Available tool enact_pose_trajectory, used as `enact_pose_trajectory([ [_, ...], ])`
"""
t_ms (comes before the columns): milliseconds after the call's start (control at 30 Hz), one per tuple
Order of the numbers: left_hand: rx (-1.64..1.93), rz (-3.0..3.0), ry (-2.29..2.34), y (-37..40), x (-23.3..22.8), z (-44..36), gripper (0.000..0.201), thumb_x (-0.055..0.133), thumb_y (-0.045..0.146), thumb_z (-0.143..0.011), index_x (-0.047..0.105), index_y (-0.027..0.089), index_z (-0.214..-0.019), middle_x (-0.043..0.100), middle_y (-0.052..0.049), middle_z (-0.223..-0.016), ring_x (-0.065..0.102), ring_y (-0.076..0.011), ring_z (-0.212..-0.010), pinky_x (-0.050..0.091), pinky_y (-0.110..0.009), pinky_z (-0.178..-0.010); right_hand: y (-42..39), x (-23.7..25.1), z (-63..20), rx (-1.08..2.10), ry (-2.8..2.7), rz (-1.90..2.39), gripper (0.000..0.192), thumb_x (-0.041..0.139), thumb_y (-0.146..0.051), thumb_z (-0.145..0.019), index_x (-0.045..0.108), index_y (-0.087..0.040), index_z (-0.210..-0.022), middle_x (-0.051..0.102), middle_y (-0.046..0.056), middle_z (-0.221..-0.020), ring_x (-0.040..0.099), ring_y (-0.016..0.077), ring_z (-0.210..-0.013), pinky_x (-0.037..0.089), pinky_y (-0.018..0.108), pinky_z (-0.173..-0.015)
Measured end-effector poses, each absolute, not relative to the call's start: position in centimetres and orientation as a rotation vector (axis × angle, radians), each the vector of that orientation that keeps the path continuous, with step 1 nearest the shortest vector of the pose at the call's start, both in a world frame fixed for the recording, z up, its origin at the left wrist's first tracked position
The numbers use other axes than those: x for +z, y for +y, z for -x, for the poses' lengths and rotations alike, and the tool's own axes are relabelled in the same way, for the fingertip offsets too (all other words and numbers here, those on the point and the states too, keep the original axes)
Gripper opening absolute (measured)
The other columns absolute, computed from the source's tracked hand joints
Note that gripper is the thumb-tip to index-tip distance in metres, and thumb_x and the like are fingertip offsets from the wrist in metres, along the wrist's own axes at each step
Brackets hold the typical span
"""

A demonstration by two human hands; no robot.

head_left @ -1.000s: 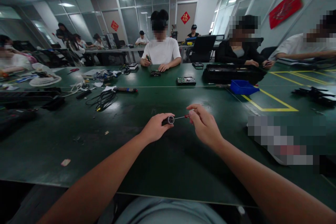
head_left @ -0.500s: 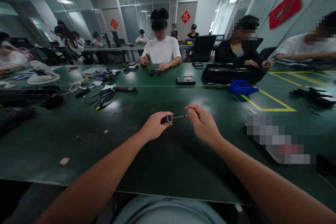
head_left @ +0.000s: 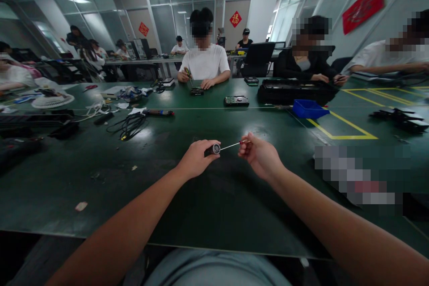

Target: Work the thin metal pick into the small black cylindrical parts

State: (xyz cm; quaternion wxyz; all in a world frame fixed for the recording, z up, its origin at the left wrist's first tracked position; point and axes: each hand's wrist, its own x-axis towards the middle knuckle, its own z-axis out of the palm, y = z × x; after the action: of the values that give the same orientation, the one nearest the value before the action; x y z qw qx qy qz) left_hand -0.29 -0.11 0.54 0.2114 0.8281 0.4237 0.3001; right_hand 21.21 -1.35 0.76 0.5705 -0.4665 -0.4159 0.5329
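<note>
Over the green table (head_left: 208, 205) my left hand (head_left: 196, 159) grips a small dark cylinder with a silver round end (head_left: 215, 148). My right hand (head_left: 260, 156) pinches the red handle of a thin screwdriver (head_left: 234, 144). The metal shaft runs left and its tip meets the silver end of the cylinder. Both hands hover just above the table, about a hand's width apart.
A blue bin (head_left: 308, 108), a long black case (head_left: 295, 90), a circuit board (head_left: 236, 100), a black cable coil (head_left: 129, 125) and a white fan (head_left: 52, 99) lie farther off. Several people sit across the table. Yellow tape (head_left: 342, 127) marks the right side.
My right hand has drawn back slightly and tilted, raising the red handle; more of the screwdriver shaft shows. The left hand has barely moved.
</note>
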Motion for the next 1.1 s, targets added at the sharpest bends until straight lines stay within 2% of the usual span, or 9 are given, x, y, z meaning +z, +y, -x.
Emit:
enact_pose_trajectory([
  [167,0.801,-2.306,1.201,0.0,0.4,0.3,0.036,0.068,0.027,-0.087,0.063,0.024,-0.123,0.068,-0.005,-0.114,0.061,-0.0234,-0.106,0.045,-0.041,-0.097,-1.4,0.6,-21.2,1.016,-1.045,1.075,0.027,0.056,-0.049,-0.088,0.059,-0.023,-0.087,0.06,0.002,-0.074,0.059,0.0172,-0.066,0.054,0.034,-0.063],
  [400,0.803,-2.321,1.195,-0.1,0.4,0.3,0.039,0.069,0.027,-0.086,0.064,0.025,-0.124,0.068,-0.004,-0.112,0.061,-0.0227,-0.103,0.045,-0.04,-0.096,-2.1,0.8,-21.1,0.814,-1.304,1.082,0.028,0.052,-0.048,-0.094,0.06,-0.021,-0.093,0.062,0.002,-0.08,0.06,0.0162,-0.07,0.053,0.034,-0.068],
  [667,0.776,-2.316,1.19,-0.2,0.3,0.2,0.039,0.071,0.025,-0.084,0.065,0.024,-0.123,0.068,-0.005,-0.113,0.061,-0.023,-0.105,0.045,-0.04,-0.097,-3.3,1.6,-20.8,0.561,-1.555,1.154,0.023,0.044,-0.041,-0.099,0.057,-0.022,-0.096,0.066,0.003,-0.078,0.062,0.0174,-0.072,0.049,0.033,-0.069],
  [900,0.742,-2.372,1.203,0.1,-0.2,0.2,0.041,0.073,0.027,-0.083,0.065,0.027,-0.124,0.068,-0.003,-0.106,0.061,-0.0229,-0.099,0.045,-0.041,-0.094,-3.6,2.1,-21.0,0.354,-1.744,1.225,0.019,0.043,-0.036,-0.099,0.055,-0.023,-0.096,0.068,0.004,-0.08,0.066,0.02,-0.073,0.046,0.034,-0.068],
  [1100,0.775,-2.327,1.198,0.0,0.1,0.3,0.039,0.071,0.025,-0.085,0.064,0.025,-0.124,0.068,-0.004,-0.11,0.062,-0.0226,-0.101,0.046,-0.038,-0.092,-3.7,2.3,-20.9,0.434,-1.636,1.197,0.019,0.044,-0.037,-0.099,0.056,-0.023,-0.095,0.067,0.003,-0.078,0.064,0.0187,-0.072,0.047,0.033,-0.069],
])
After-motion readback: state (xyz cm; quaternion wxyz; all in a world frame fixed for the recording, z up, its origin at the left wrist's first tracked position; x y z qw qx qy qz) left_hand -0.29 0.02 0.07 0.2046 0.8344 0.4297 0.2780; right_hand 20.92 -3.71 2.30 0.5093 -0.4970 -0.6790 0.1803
